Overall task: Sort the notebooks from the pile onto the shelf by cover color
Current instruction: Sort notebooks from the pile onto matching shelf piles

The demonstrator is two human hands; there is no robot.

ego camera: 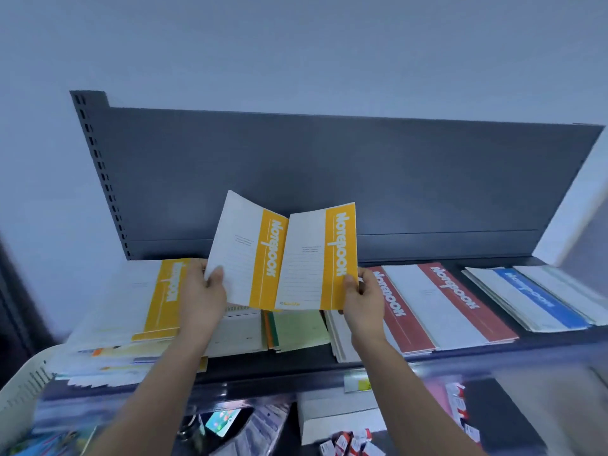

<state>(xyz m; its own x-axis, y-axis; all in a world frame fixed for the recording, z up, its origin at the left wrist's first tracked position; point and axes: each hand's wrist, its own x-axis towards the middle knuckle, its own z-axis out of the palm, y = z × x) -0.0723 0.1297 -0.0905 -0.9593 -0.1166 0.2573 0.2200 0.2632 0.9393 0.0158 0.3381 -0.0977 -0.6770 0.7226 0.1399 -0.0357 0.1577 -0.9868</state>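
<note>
Two yellow-and-white notebooks are held upright above the dark shelf [296,366]. My left hand [202,291] grips the left notebook [250,248] by its lower left edge. My right hand [363,299] pinches the right notebook [316,258] at its lower right corner. On the shelf lie a yellow-covered stack [144,301] at the left, a mixed pile with green and white covers [296,327] under the held notebooks, red-covered stacks [437,304] to the right, and a blue-covered stack [533,297] at the far right.
The shelf's dark back panel [329,172] rises behind the stacks. A white perforated basket [23,383] sits at the lower left. Below the shelf are small boxes and packets [345,429] on a lower level.
</note>
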